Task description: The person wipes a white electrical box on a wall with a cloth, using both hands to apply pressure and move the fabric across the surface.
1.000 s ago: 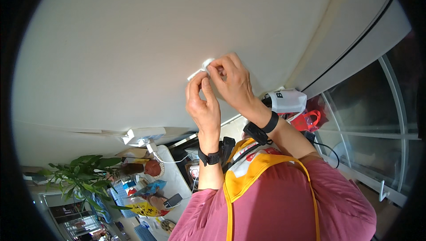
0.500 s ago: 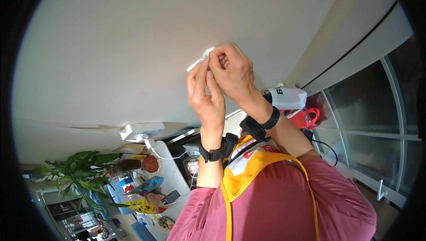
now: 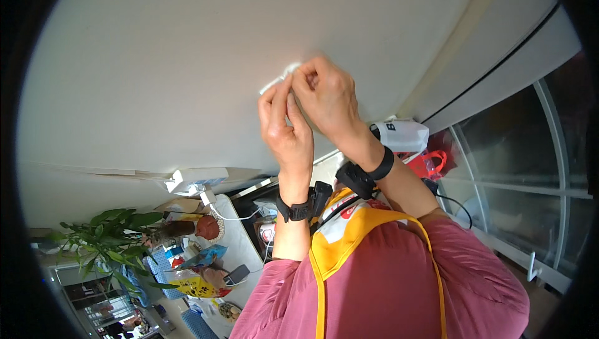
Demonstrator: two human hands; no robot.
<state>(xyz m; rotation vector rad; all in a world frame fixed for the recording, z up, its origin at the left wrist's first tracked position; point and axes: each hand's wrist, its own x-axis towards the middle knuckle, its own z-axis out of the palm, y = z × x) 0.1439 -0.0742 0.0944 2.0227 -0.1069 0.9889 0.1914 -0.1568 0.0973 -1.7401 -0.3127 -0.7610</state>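
Observation:
A small white strip with a rounded upper end (image 3: 269, 84) sits against the pale wall (image 3: 187, 46) in front of me, partly covered by my fingers. My left hand (image 3: 285, 128) reaches up with its fingers stretched to the strip's lower side, the thumb standing apart from them. Beside the rounded end, my right hand (image 3: 327, 94) has thumb and forefinger pinched together, the other fingers curled. What lies in that pinch is hidden. The fingertips of both hands nearly meet. Each wrist wears a black band with a small device.
A white power strip with plugs (image 3: 198, 180) is on the wall at lower left. Below it, a leafy plant (image 3: 118, 239), a phone (image 3: 237, 275) and packages crowd a pale table (image 3: 240, 239). A white bag (image 3: 405, 136) and red bag (image 3: 430, 163) stand right, near glass panes (image 3: 518, 139).
Both hands have shifted very slightly up and left in the picture, as has the white strip. The left thumb and fingers look a little farther apart; the right pinch remains.

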